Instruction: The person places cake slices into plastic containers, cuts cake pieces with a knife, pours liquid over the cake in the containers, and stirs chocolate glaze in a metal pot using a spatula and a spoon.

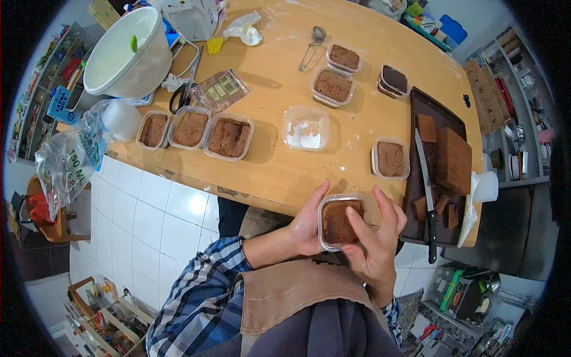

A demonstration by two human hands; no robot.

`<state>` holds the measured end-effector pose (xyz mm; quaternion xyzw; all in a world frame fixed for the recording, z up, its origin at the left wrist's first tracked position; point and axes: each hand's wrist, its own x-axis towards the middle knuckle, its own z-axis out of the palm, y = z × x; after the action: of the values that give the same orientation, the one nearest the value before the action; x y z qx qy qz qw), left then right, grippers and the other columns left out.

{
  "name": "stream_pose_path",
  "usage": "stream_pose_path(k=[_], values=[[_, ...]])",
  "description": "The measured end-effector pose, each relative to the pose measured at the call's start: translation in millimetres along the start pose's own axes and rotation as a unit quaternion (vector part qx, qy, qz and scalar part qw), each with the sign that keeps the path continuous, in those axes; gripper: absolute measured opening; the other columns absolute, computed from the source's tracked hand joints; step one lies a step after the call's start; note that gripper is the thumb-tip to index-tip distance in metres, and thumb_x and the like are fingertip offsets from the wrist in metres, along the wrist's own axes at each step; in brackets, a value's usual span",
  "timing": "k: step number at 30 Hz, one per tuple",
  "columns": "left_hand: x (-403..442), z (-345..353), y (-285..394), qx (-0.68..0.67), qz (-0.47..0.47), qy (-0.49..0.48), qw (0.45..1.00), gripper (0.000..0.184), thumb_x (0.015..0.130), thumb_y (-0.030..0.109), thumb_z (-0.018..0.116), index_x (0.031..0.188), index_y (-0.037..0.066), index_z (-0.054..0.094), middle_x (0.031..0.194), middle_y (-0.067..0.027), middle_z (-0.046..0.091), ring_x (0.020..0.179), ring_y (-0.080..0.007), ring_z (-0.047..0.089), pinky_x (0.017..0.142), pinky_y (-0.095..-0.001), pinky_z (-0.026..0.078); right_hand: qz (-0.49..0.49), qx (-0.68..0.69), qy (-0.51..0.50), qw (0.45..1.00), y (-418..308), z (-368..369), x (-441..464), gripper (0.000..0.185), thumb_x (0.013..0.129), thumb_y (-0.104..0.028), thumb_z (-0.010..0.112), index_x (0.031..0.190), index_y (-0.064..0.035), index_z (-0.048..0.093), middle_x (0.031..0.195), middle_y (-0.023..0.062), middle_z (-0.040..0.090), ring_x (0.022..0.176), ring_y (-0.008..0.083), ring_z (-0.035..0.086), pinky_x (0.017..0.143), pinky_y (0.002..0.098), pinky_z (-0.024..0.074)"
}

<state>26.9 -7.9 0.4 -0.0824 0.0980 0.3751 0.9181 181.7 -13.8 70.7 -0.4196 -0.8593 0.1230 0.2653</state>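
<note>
Close to my body, a clear plastic tub (322, 217) is held up off the table edge with a piece of brown cake (342, 223) inside. My left hand (304, 229) wraps its left side, thumb pointing up along the wall. Over the right side, my right hand (379, 241) has its fingers spread, a fingertip resting on the cake's top and the thumb near the tub's lower rim. Just beyond stands a tub with a white smear (306, 128) in its bottom. A cake-filled tub (391, 159) sits to the right of it.
On the right, a dark tray (418, 172) carries a cake block (453, 160), offcuts and a long knife (427, 184) whose handle overhangs the front. Filled tubs (189, 128) line the left edge; others stand farther back near a small strainer (319, 34). A white bowl (128, 56) stands back left.
</note>
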Motion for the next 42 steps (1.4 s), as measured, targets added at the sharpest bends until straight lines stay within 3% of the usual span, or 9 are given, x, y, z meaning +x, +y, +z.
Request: stream_pose_path(k=[3, 7, 10, 13, 21, 27, 31, 36, 42], values=[[-0.4, -4.6, 0.9, -0.063, -0.008, -0.056, 0.996, 0.07, 0.089, 0.065, 0.028, 0.12, 0.007, 0.053, 0.116, -0.0139, 0.059, 0.105, -0.0288, 0.058, 0.093, -0.044, 0.045, 0.011, -0.017, -0.016, 1.0, 1.9, 5.4, -1.8, 0.055, 0.083, -0.057, 0.051, 0.12, -0.0176, 0.06, 0.137, 0.0262, 0.035, 0.117, 0.0421, 0.036, 0.1, 0.0503, 0.024], [-0.4, -3.5, 2.1, -0.026, 0.004, -0.026, 0.999, 0.069, 0.09, 0.064, 0.029, 0.12, 0.007, 0.053, 0.117, -0.0133, 0.058, 0.105, -0.0289, 0.057, 0.094, -0.0442, 0.045, 0.009, -0.008, -0.007, 1.0, 0.1, 5.0, -3.2, 0.061, 0.081, -0.063, 0.048, 0.124, -0.0205, 0.056, 0.139, 0.027, 0.032, 0.118, 0.0445, 0.034, 0.1, 0.0559, 0.0187], [0.9, -7.5, 1.9, -0.003, -0.002, -0.001, 1.0, 0.07, 0.089, 0.065, 0.029, 0.122, 0.007, 0.052, 0.118, -0.0125, 0.058, 0.106, -0.0286, 0.057, 0.094, -0.0446, 0.044, 0.003, -0.047, -0.055, 0.997, -3.2, 5.2, -0.6, 0.065, 0.079, -0.067, 0.047, 0.126, -0.0215, 0.055, 0.14, 0.0275, 0.031, 0.119, 0.0446, 0.033, 0.101, 0.0585, 0.0154], [0.6, -5.2, 2.4, 0.013, -0.005, 0.003, 1.0, 0.072, 0.088, 0.066, 0.029, 0.126, 0.008, 0.05, 0.121, -0.0121, 0.056, 0.108, -0.0282, 0.056, 0.094, -0.0454, 0.044, 0.008, -0.008, -0.021, 1.0, -4.6, 4.5, -1.5, 0.065, 0.078, -0.068, 0.047, 0.124, -0.0218, 0.056, 0.14, 0.0263, 0.03, 0.119, 0.0443, 0.031, 0.102, 0.0588, 0.0132], [-2.8, 18.6, -0.5, 0.093, -0.009, 0.098, 0.991, 0.078, 0.085, 0.07, 0.031, 0.134, 0.011, 0.042, 0.129, -0.0119, 0.05, 0.116, -0.0269, 0.05, 0.096, -0.0477, 0.041, 0.011, -0.004, -0.033, 0.999, -4.9, 9.6, 5.2, 0.064, 0.078, -0.068, 0.048, 0.121, -0.0222, 0.058, 0.139, 0.026, 0.031, 0.119, 0.0445, 0.033, 0.102, 0.0589, 0.0128], [-0.7, 6.1, 3.6, 0.068, 0.008, 0.096, 0.993, 0.071, 0.087, 0.068, 0.029, 0.125, 0.012, 0.05, 0.121, -0.0109, 0.056, 0.11, -0.0287, 0.055, 0.09, -0.0484, 0.046, 0.009, 0.023, -0.008, 1.0, -0.2, 6.4, 1.8, 0.067, 0.08, -0.067, 0.046, 0.123, -0.017, 0.057, 0.138, 0.0278, 0.032, 0.12, 0.0437, 0.033, 0.102, 0.0552, 0.0154], [-4.1, 4.7, 9.5, 0.042, 0.016, 0.014, 0.999, 0.072, 0.088, 0.067, 0.024, 0.125, 0.011, 0.05, 0.118, -0.009, 0.058, 0.105, -0.0265, 0.058, 0.085, -0.0454, 0.049, 0.033, 0.033, 0.022, 0.999, 7.8, -8.8, 0.4, 0.069, 0.084, -0.065, 0.041, 0.124, -0.0122, 0.057, 0.138, 0.0294, 0.032, 0.122, 0.0432, 0.032, 0.103, 0.051, 0.0175], [-3.7, -8.2, 14.8, -0.017, 0.0, -0.067, 0.998, 0.073, 0.087, 0.068, 0.024, 0.124, 0.011, 0.051, 0.116, -0.0097, 0.059, 0.101, -0.0276, 0.06, 0.082, -0.0466, 0.05, 0.028, 0.044, -0.018, 0.998, 10.3, -4.5, -3.0, 0.064, 0.086, -0.066, 0.036, 0.119, -0.0175, 0.061, 0.139, 0.0272, 0.033, 0.122, 0.043, 0.032, 0.103, 0.0507, 0.0164], [-5.3, 0.6, 15.7, 0.005, 0.027, 0.012, 1.0, 0.068, 0.087, 0.067, 0.03, 0.115, 0.012, 0.058, 0.109, -0.0106, 0.062, 0.097, -0.0286, 0.061, 0.081, -0.049, 0.051, 0.003, 0.076, -0.019, 0.997, 8.1, -6.7, -5.7, 0.064, 0.085, -0.067, 0.034, 0.118, -0.0213, 0.063, 0.139, 0.025, 0.035, 0.12, 0.0432, 0.034, 0.103, 0.0545, 0.0148]])
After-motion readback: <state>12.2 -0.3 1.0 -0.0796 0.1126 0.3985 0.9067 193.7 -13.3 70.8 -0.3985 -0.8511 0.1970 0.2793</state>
